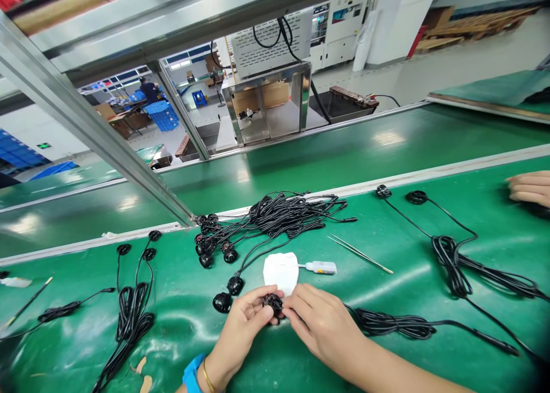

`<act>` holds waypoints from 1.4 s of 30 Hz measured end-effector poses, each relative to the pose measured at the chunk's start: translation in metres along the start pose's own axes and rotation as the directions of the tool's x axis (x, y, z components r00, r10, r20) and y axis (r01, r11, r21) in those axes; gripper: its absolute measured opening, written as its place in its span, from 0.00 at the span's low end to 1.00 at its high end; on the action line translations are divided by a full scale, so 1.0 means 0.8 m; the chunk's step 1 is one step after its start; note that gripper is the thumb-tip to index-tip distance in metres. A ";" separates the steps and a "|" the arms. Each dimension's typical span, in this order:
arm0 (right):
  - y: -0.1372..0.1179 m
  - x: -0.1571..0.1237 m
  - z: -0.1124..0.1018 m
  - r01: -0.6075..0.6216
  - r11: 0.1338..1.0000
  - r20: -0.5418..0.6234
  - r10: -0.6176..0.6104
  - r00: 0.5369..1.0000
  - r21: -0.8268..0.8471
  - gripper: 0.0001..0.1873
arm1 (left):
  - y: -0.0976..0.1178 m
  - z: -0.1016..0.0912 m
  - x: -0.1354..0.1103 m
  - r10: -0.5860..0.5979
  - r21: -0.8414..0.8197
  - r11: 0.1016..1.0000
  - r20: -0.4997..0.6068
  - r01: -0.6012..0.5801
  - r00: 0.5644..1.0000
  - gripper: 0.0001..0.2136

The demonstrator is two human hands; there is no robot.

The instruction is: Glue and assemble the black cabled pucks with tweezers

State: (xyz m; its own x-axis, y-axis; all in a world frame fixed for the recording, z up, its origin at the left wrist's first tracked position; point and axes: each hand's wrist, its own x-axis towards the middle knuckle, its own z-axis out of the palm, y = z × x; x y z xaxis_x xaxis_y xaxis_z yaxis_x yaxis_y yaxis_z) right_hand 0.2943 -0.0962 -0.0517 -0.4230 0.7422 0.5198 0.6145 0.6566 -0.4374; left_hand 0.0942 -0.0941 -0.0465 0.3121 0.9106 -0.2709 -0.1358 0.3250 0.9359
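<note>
My left hand (251, 318) is closed round a small, round black housing (272, 305), gripping it between thumb and fingers. The fingertips of my right hand (315, 313) pinch together at the housing's right side; what lies between them is too small to tell. A coiled black cable (391, 322) runs out from behind my right hand across the green mat. Just beyond my hands is a white cloth or paper pad (281, 272), with a small clear dropper bottle (320, 267) beside it. Two round black housings (222, 302) on cables rest left of my fingers.
A heap of black cables (287, 212) with round ends lies against the rail. Metal tweezers (361, 254) lie right of it. More coiled cables (451, 267) are at right, others (133, 313) at left. Another person's hand (533, 188) shows at the right edge. A metal post (107, 124) slants down at left.
</note>
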 end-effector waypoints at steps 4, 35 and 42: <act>0.001 0.001 0.000 0.010 1.000 0.036 -0.010 0.999 -0.019 0.08 | -0.001 -0.001 -0.001 -0.005 0.002 1.000 0.020 0.005 1.000 0.17; 0.000 0.002 -0.001 -0.082 0.996 -0.018 0.082 0.996 -0.039 0.13 | 0.001 0.010 -0.004 0.026 0.073 0.997 -0.072 -0.020 0.997 0.20; 0.001 0.001 -0.005 -0.145 0.969 0.028 0.142 0.989 0.201 0.09 | -0.004 0.003 -0.003 0.021 0.053 0.998 -0.034 -0.019 0.999 0.18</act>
State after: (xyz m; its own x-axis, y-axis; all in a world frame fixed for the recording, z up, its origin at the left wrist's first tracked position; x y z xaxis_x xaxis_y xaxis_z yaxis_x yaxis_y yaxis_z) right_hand 0.2969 -0.0952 -0.0488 -0.3499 0.8315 0.4314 0.5228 0.5555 -0.6467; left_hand 0.0959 -0.0979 -0.0484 0.2772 0.9252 -0.2590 -0.0912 0.2937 0.9515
